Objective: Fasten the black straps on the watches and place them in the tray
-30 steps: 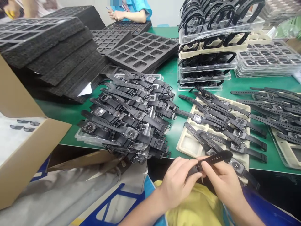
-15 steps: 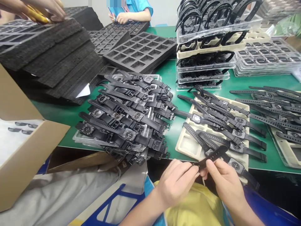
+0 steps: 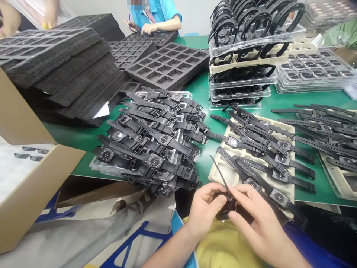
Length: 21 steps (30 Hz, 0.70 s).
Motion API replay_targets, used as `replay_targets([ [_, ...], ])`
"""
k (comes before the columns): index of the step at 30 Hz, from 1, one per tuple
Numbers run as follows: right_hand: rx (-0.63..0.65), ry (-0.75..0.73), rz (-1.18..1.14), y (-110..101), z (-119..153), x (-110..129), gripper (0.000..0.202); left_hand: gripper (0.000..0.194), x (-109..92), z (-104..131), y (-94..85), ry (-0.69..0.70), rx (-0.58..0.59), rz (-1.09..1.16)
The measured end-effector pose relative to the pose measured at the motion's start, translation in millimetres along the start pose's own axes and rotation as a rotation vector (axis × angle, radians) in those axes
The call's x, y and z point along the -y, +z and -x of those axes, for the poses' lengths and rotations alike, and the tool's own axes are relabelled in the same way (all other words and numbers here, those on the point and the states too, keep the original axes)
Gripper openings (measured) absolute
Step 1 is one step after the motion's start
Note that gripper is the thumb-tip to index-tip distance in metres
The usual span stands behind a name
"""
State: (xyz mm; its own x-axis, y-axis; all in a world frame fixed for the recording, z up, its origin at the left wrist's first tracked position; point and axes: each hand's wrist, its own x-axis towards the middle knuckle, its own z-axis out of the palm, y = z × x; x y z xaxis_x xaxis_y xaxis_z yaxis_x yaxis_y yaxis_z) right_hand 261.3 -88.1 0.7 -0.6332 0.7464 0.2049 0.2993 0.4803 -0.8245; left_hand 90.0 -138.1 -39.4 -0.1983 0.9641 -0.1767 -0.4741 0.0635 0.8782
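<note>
Near the bottom centre, my left hand [image 3: 208, 208] and my right hand [image 3: 255, 214] both grip one black watch [image 3: 226, 212]. Its thin strap stands up between my fingers, edge-on, and fingers cover part of the case. Just beyond my hands lies a cream tray [image 3: 220, 172] bearing several black watches [image 3: 279, 197], backs up with straps stretched out. To the left, a large heap of similar watches [image 3: 154, 160] rests on clear plastic trays [image 3: 97, 165].
Stacked trays of looped-strap watches [image 3: 242, 76] stand at the back right. Black foam trays [image 3: 167, 65] and a tall foam stack [image 3: 64, 70] fill the back left. An open cardboard box [image 3: 55, 175] is at left. Another person's hand [image 3: 150, 28] is beyond.
The held watch has turned, its strap now upright and edge-on instead of slanting right. My right fingers have moved left onto it. At upper left, another person's hands have drawn back from the foam stack.
</note>
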Motion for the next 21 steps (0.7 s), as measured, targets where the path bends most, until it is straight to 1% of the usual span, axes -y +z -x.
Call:
replay_targets([
  [1,-0.011,-0.023,0.039,0.6,-0.6,2.3,0.046,0.025,3.1,-0.3,0.3,-0.030,-0.010,0.080],
  [3,-0.036,-0.051,0.090,2.6,-1.5,5.4,0.045,0.024,9.2,-0.4,0.8,-0.036,-0.019,0.134],
  [7,-0.074,-0.082,0.103,7.1,-3.2,7.3,0.040,0.021,16.4,0.6,0.3,0.004,-0.013,0.142],
  [11,-0.068,-0.073,0.071,9.9,-6.5,8.8,0.037,0.014,16.7,2.2,-2.2,0.074,-0.028,0.133],
  [14,-0.079,-0.073,0.071,11.6,-8.8,10.2,0.037,0.014,16.6,2.8,-2.7,0.094,-0.051,0.146],
  [17,-0.103,-0.070,0.062,14.4,-10.7,10.9,0.036,0.018,19.5,3.5,0.3,0.052,-0.075,0.192],
  [21,-0.155,-0.069,0.063,18.6,-13.1,12.6,0.036,0.028,27.0,6.4,6.0,-0.057,-0.117,0.270],
])
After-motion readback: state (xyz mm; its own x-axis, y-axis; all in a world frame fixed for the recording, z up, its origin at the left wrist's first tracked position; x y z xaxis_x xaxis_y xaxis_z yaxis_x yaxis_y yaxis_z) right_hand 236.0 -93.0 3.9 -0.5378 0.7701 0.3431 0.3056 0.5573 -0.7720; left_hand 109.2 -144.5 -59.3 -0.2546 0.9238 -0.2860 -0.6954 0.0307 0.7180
